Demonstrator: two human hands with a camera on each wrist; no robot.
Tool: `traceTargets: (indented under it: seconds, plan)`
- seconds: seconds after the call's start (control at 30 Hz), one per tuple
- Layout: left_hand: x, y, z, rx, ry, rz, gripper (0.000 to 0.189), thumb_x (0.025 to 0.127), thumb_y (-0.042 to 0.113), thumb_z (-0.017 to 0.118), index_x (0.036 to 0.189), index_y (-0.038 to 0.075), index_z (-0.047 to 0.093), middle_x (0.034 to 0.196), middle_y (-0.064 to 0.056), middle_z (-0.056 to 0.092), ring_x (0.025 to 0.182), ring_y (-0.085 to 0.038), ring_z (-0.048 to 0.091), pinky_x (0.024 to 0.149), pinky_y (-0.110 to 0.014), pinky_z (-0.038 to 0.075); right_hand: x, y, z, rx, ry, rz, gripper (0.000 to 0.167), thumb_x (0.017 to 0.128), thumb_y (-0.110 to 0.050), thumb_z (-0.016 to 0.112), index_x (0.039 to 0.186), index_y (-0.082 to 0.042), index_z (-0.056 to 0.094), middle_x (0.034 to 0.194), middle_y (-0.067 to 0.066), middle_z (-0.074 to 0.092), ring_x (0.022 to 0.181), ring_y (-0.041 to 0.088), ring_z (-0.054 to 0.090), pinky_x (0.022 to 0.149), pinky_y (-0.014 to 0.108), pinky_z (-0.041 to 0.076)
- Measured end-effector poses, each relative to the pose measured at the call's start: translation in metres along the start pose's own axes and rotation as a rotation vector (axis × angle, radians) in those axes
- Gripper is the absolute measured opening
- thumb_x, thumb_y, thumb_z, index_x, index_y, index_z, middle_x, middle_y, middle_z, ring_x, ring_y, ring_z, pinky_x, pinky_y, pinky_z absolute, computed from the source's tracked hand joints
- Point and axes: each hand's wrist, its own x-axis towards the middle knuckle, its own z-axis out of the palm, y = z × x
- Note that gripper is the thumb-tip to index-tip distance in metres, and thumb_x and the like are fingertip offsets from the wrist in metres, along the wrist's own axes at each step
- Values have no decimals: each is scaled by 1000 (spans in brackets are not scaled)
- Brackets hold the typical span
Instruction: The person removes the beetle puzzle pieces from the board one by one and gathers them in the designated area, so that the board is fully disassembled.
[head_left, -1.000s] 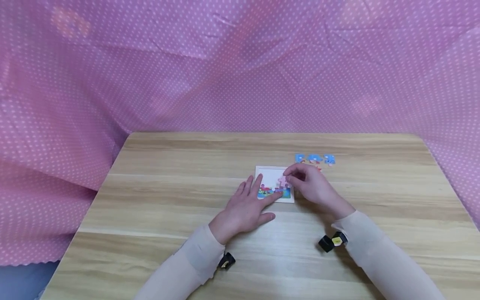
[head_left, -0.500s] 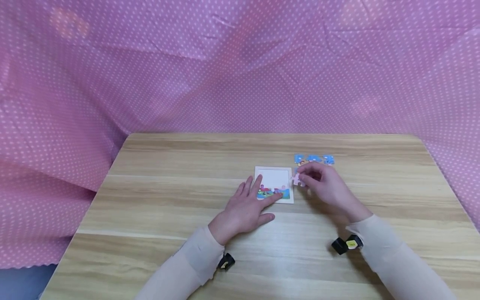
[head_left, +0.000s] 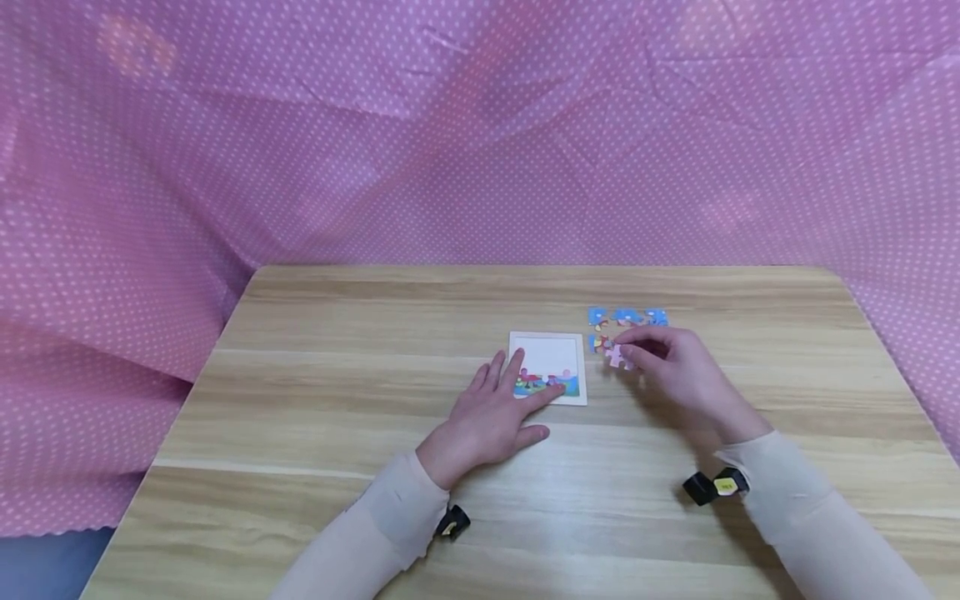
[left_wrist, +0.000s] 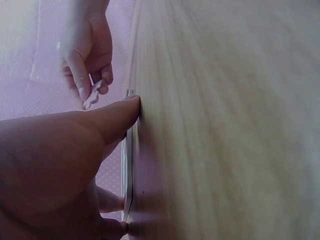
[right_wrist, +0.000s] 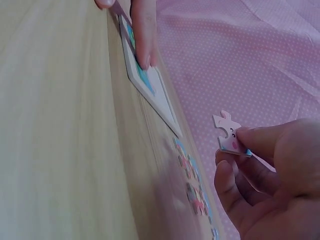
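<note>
Between thumb and fingers, my right hand pinches a pink jigsaw piece with part of a face printed on it. The piece is held up off the table, just right of the puzzle frame. My left hand lies with its fingers spread, fingertips touching the frame. Along the frame's bottom a strip of colourful fitted pieces shows; the upper part of its white backing is bare. Loose puzzle pieces with blue tops lie beyond my right hand, which hides some of them.
The wooden table reaches out on every side of the frame. A pink polka-dot cloth hangs behind its far edge. Small black devices are strapped at both wrists, one at the right wrist.
My right hand has moved right with the pink piece, from over the frame to beside the loose pieces. My left hand has stayed on the frame.
</note>
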Motion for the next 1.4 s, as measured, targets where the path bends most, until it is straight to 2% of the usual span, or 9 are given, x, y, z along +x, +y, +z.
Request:
traceTargets:
  seconds: [0.17, 0.4, 0.77, 1.4]
  plan:
    - [0, 0, 0, -1, 3, 1, 62, 109, 58, 54, 166, 55, 29, 183, -17, 0, 169, -44, -1, 138, -56, 10, -1, 8, -6, -20, 16, 9, 24, 109, -17, 64, 128, -5, 75, 125, 16, 74, 96, 16, 63, 76, 20, 56]
    - [0, 1, 0, 2, -5, -3, 62, 109, 58, 54, 166, 55, 29, 183, -16, 0, 170, -43, 0, 138, -56, 10, -3, 22, -15, -56, 44, 28, 24, 109, -18, 65, 129, -8, 75, 110, 14, 73, 88, 18, 62, 68, 24, 54]
    - [0, 0, 0, 1, -10, -16, 63, 109, 58, 54, 166, 56, 28, 184, -15, 0, 170, -42, -1, 139, -55, 9, -3, 33, -27, -92, 44, 58, 25, 111, -20, 60, 130, -8, 72, 103, 14, 70, 83, 19, 60, 64, 28, 54]
    - [-2, 1, -2, 4, 2, -6, 63, 108, 57, 56, 166, 54, 31, 183, -17, 4, 170, -44, 3, 138, -55, 12, 14, 55, -37, -210, 73, 15, 23, 110, -17, 62, 122, -4, 77, 110, 16, 77, 88, 14, 59, 74, 20, 47]
